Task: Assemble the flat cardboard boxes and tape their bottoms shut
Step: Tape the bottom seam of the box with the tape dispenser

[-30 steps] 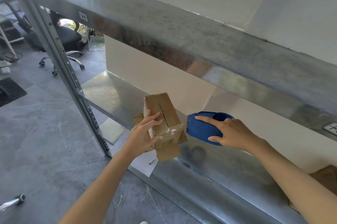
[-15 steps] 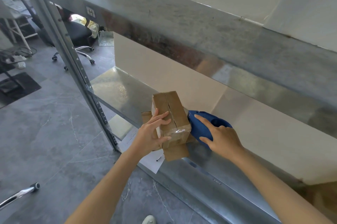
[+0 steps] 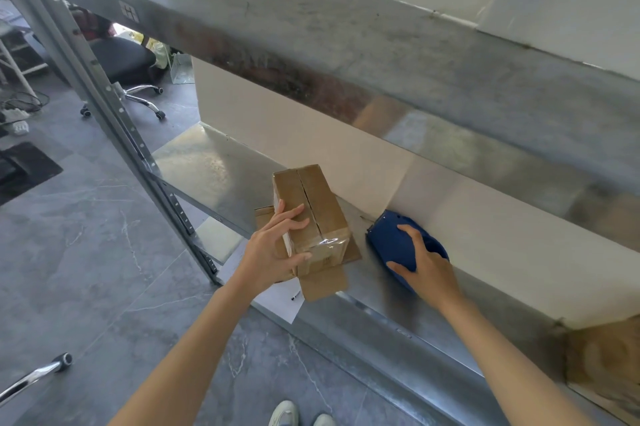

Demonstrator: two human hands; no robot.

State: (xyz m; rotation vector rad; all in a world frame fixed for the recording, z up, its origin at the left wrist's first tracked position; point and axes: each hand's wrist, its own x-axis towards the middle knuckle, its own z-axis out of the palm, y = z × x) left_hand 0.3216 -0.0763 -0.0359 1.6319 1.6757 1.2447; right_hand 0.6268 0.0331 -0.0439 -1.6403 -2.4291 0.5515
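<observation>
A small brown cardboard box (image 3: 317, 204) stands bottom-up on the metal shelf (image 3: 214, 166), its two bottom flaps closed along a centre seam. Clear tape wraps over its near edge, and the lower flaps splay out on the shelf. My left hand (image 3: 273, 249) grips the box's near left corner, fingers over the top and thumb on the front. A blue tape dispenser (image 3: 394, 243) lies on the shelf right of the box, against the white wall. My right hand (image 3: 427, 269) holds the dispenser from above, a gap apart from the box.
An upper metal shelf (image 3: 346, 55) overhangs the work spot. The rack's perforated upright (image 3: 114, 107) rises at the left. A white paper sheet (image 3: 280, 301) hangs off the shelf edge. More cardboard (image 3: 606, 356) sits at the far right. An office chair (image 3: 121, 62) stands behind on the grey floor.
My right hand has drawn the blue tape dispenser away from the box's end, to the right along the shelf. My left hand keeps hold of the box.
</observation>
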